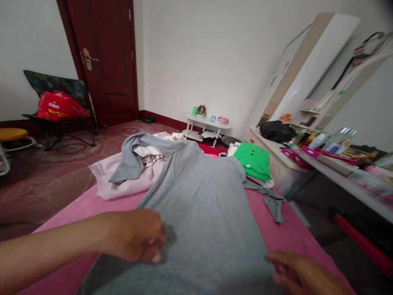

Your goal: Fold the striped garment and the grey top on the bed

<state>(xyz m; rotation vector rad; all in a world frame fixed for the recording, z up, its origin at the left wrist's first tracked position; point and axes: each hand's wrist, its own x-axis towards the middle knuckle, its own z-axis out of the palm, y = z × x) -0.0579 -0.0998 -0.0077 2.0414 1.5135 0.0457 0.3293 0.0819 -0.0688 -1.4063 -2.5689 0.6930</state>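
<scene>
1. two hands: one left hand [138, 235] and one right hand [302, 274]
2. one grey shirt [199, 205], spread on one bed [294, 237] with a pink cover
3. at least three other garments: one pale pink garment [123, 180], one green garment [254, 159], one red garment [211, 149]
4. one dark red door [107, 61]
5. one folding chair [61, 88], with one red bag [58, 106] on it
6. one yellow stool [12, 134]
7. one small white table [207, 122]
8. one black bag [276, 131]
9. one tall white wardrobe [307, 69]
10. one small potted plant [201, 110] and one green cup [194, 110]
</scene>
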